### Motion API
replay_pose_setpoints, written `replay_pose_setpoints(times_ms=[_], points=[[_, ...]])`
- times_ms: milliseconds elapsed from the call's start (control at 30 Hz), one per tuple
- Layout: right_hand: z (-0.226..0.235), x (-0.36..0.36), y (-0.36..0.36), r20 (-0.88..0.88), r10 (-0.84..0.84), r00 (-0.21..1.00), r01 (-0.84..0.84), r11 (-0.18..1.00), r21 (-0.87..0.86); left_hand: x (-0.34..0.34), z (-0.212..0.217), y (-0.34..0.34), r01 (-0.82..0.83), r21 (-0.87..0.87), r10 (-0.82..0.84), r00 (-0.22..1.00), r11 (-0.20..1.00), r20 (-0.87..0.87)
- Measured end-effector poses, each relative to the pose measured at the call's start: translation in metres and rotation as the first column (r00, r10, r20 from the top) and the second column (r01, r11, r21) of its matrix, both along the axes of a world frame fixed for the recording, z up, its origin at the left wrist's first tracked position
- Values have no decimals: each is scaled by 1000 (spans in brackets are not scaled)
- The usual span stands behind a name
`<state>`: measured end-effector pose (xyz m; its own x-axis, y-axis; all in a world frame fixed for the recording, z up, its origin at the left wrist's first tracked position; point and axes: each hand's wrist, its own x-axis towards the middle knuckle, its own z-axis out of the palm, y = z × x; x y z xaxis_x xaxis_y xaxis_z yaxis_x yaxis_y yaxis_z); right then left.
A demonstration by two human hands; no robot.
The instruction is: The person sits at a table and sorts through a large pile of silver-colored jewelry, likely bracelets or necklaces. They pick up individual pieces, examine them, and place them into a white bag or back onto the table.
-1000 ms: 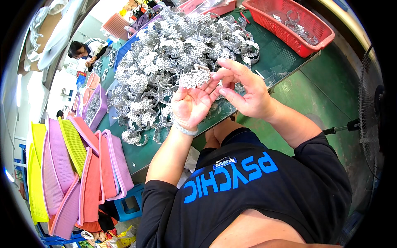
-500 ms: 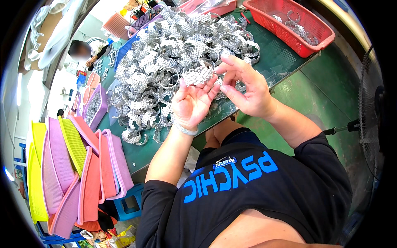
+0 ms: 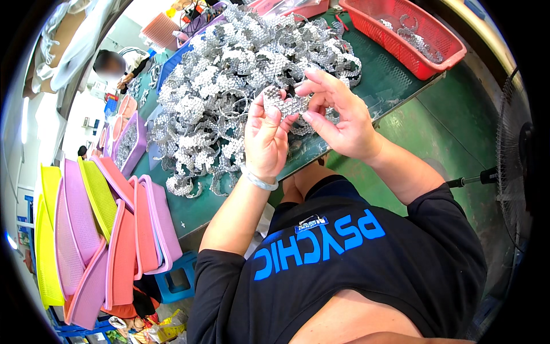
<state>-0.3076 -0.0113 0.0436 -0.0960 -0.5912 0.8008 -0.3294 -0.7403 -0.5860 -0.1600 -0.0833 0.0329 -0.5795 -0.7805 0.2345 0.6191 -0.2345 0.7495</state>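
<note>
Pinching the silvery textured band (image 3: 290,106) at the frame's upper centre, my left hand (image 3: 267,142), open-palmed a moment ago, likely steadies it now; my right hand (image 3: 345,121) curls at its right end, whether gripping I cannot tell.

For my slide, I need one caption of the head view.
A left hand holds a silvery honeycomb strip, right hand at its end, by a heap of similar strips on a green table.
</note>
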Motion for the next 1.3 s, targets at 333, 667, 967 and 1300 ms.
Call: replay_pose_setpoints(times_ms=[333, 667, 967, 1300], points=[[-5, 3, -7, 76, -45, 996, 44, 999, 15, -1, 3, 10, -171, -121, 189, 968, 978, 163], [-5, 4, -5, 83, -29, 996, 24, 998, 64, -1, 5, 12, -213, -141, 237, 953, 967, 186], [-4, 6, -5, 68, -36, 997, 30, 996, 80, -1, 6, 13, -246, -144, 271, 945, 958, 184], [-4, 7, -6, 60, -39, 997, 33, 994, 107, -1, 7, 13, -284, -196, 321, 927, 939, 196]])
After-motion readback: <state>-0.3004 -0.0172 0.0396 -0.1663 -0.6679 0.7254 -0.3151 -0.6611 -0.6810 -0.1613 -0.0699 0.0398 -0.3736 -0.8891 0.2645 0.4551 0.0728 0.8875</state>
